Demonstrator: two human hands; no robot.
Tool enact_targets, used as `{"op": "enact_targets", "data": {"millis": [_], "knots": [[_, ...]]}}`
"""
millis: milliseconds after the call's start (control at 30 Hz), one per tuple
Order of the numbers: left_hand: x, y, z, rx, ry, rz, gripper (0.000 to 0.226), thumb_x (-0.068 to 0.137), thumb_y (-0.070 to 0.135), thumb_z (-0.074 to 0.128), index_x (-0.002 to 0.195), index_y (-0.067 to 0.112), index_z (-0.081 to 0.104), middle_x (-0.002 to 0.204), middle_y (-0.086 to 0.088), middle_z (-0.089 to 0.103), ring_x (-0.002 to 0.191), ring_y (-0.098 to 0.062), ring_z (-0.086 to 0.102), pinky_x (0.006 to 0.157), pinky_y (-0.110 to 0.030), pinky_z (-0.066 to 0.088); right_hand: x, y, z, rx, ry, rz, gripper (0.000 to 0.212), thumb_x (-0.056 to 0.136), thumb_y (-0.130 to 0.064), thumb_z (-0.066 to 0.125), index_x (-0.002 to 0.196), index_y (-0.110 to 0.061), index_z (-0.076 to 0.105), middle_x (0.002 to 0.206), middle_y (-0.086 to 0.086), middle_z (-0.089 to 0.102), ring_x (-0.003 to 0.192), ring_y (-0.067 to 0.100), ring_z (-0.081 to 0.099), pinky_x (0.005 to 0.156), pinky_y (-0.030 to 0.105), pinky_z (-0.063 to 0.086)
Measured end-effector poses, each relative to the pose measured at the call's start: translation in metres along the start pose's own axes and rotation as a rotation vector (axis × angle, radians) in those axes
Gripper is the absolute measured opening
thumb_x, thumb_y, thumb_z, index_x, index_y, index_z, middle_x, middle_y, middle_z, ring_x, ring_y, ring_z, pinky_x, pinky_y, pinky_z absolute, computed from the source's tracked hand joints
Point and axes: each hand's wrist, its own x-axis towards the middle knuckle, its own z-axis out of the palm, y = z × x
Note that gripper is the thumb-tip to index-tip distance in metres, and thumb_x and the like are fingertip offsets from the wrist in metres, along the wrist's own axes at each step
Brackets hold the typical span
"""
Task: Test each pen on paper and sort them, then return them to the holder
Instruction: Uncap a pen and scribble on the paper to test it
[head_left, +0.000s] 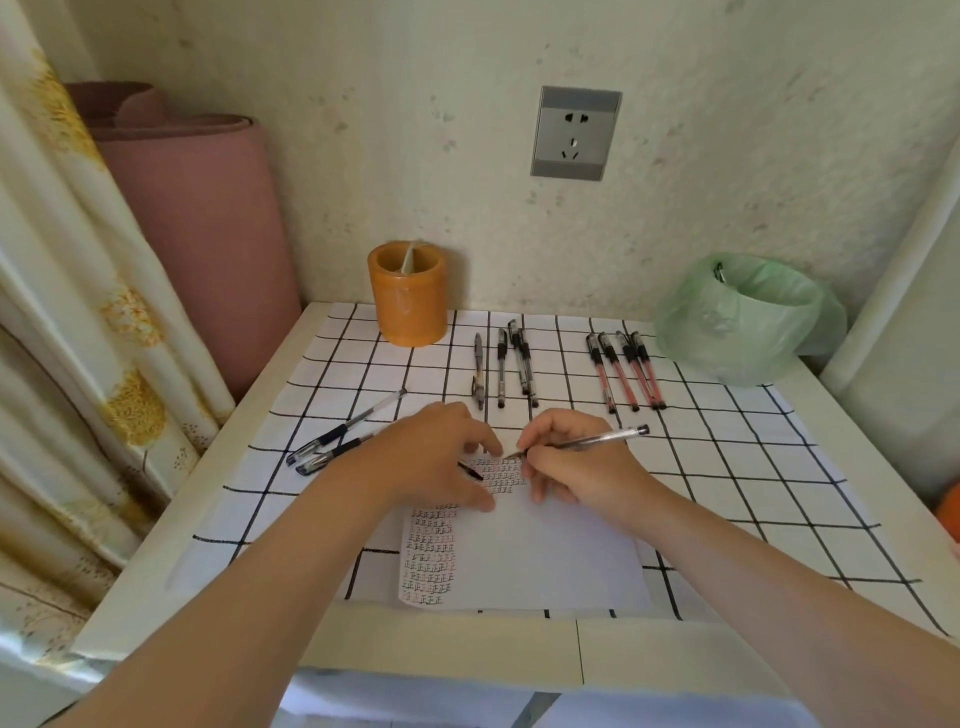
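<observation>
My right hand (576, 462) grips a clear-barrelled pen (597, 441), its tip down on the white paper (545, 561) among rows of small written marks. My left hand (436, 457) lies on the paper's upper left and holds a small dark pen cap (471, 470) between its fingers. Two dark-grip pens (343, 436) lie to the left on the checked cloth. Several black pens (511, 364) lie in a row behind my hands, and several red pens (626, 371) lie further right. The orange holder (408, 296) stands at the back.
A small bin lined with a green plastic bag (748, 317) stands at the back right corner. A rolled pink mat (202, 234) and a curtain (67, 312) flank the table's left side. A wall socket (575, 132) is above. The white table edge (467, 649) runs near me.
</observation>
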Motion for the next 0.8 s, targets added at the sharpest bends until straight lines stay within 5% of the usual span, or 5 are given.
{"op": "enact_targets", "data": {"millis": [100,400,533,800], "knots": [[0.001,0.001,0.000,-0.019,-0.007,-0.015,0.059,0.068,0.055,0.082,0.121,0.044,0.058,0.102,0.018,0.048,0.101,-0.007,0.047,0.086,-0.032,0.048,-0.001,0.002,0.000,-0.142,-0.016,-0.029,0.014,0.081,0.010,0.061,0.079,-0.005,0.064,0.061,0.006,0.065,0.053,0.020,0.061,0.048,0.024,0.046],[-0.001,0.009,0.002,-0.125,-0.060,0.081,0.042,0.080,0.027,0.076,0.117,0.042,0.062,0.101,0.010,0.047,0.097,-0.009,0.048,0.088,-0.032,0.048,-0.005,0.009,-0.002,-0.306,-0.021,-0.108,0.017,0.077,0.005,0.066,0.068,-0.003,0.054,0.058,0.001,0.055,0.048,0.012,0.045,0.042,0.022,0.034],[-0.001,0.009,0.007,-0.140,-0.041,0.073,0.039,0.075,0.041,0.078,0.111,0.044,0.063,0.098,0.014,0.048,0.098,-0.008,0.050,0.087,-0.034,0.049,-0.004,0.010,-0.002,-0.336,-0.035,-0.147,0.017,0.077,0.004,0.067,0.069,-0.002,0.053,0.060,0.005,0.055,0.049,0.012,0.044,0.043,0.024,0.033],[0.000,0.007,0.009,-0.117,-0.023,0.076,0.044,0.071,0.047,0.081,0.110,0.045,0.062,0.099,0.015,0.047,0.100,-0.010,0.048,0.085,-0.033,0.048,-0.004,0.011,0.000,-0.375,-0.046,-0.131,0.020,0.077,0.003,0.068,0.067,-0.009,0.055,0.055,-0.015,0.054,0.048,0.003,0.042,0.043,0.019,0.032]]}}
